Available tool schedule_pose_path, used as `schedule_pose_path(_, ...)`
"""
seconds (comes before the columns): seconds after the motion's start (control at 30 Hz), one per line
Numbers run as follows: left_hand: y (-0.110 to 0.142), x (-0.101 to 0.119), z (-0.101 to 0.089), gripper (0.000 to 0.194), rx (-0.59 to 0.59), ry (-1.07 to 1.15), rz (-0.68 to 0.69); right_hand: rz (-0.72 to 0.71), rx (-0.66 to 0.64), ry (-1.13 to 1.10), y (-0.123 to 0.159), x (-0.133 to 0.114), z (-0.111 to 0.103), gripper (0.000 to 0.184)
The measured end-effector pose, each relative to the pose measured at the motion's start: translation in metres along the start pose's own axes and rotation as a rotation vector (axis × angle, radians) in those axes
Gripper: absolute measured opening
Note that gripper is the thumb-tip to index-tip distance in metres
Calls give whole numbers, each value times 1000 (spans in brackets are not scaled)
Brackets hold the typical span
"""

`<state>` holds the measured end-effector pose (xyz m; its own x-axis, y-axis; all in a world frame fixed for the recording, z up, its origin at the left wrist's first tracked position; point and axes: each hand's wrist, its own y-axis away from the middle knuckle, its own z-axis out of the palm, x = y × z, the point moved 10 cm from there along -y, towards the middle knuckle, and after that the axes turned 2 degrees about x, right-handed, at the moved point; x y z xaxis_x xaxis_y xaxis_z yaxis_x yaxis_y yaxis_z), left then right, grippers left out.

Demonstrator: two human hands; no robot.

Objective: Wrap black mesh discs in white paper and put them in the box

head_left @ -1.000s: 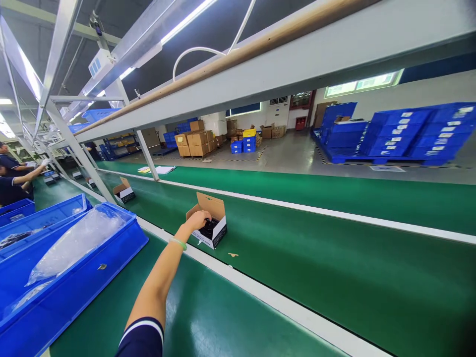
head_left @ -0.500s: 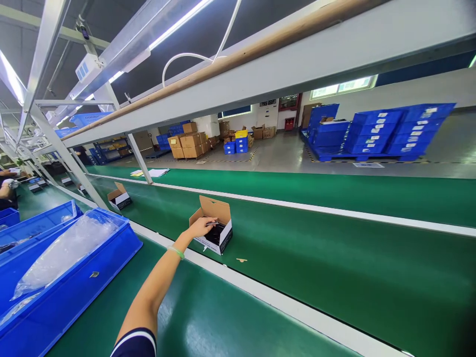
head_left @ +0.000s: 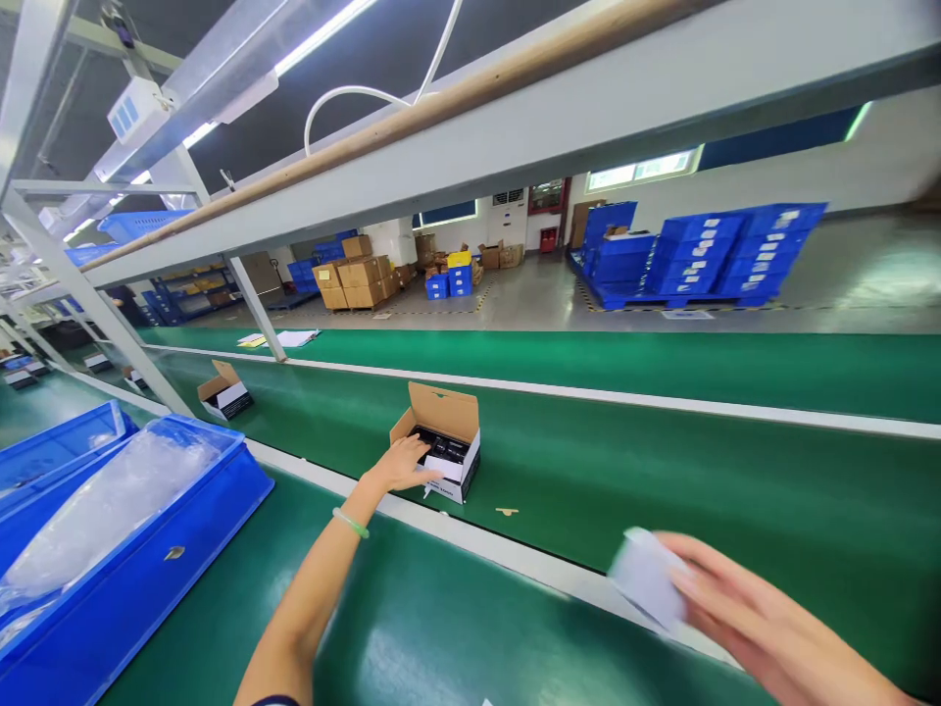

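Observation:
An open cardboard box (head_left: 446,441) with a raised flap and black contents sits on the green conveyor belt (head_left: 662,471). My left hand (head_left: 401,463), arm stretched out, rests at the box's near left edge with its fingers spread flat on the rim. A green bracelet circles that wrist. My right hand (head_left: 742,603), blurred by motion, comes in from the lower right with its fingers around a small white card or packet (head_left: 647,579).
Blue bins (head_left: 124,549) with clear plastic bags stand at the left on the green work surface. A second open box (head_left: 224,390) rides further up the belt. A grey frame and shelf run overhead. Stacked blue crates and cardboard cartons fill the floor behind.
The box has travelled right along the belt. My left hand has come out of the box to its rim. My right hand has entered from the lower right with a white piece.

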<state>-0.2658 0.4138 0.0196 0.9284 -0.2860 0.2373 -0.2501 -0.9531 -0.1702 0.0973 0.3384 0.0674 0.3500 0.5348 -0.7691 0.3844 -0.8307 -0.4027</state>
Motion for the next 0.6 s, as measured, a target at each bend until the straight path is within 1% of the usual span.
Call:
schedule_pose_path(0.03,1,5,1,57,14,-20,18,28,-122,-158,-22,-9,22,28)
schedule_pose_path(0.07,3,11,1,55,34,-38,34,56,-212,-295,-46,-20,45,25)
schedule_pose_path(0.1,5,16,1,52,55,-54,50,33,-238,-333,-73,-35,64,21)
schedule_pose_path(0.13,7,20,1,48,76,-67,65,1,-214,-289,-101,-47,80,16)
schedule_pose_path(0.17,10,24,1,45,96,-77,78,-3,-185,-147,-127,-53,98,16)
schedule_pose_path(0.2,12,28,2,40,115,-82,92,18,-168,46,-150,-55,118,18)
schedule_pose_path(0.27,18,32,5,32,146,-83,114,59,-156,183,-184,-54,156,22)
schedule_pose_path(0.33,23,35,10,28,169,-77,130,111,-172,275,-202,-44,189,21)
schedule_pose_path(0.43,31,38,14,28,189,-60,150,182,-246,411,-206,-21,222,10)
schedule_pose_path(0.47,35,40,13,29,204,-45,162,192,-281,455,-204,-15,229,6)
schedule_pose_path(0.5,40,44,9,30,229,-23,174,189,-315,499,-202,-10,235,7)
schedule_pose_path(0.6,65,59,-10,30,337,83,175,114,-388,626,-196,-6,239,9)
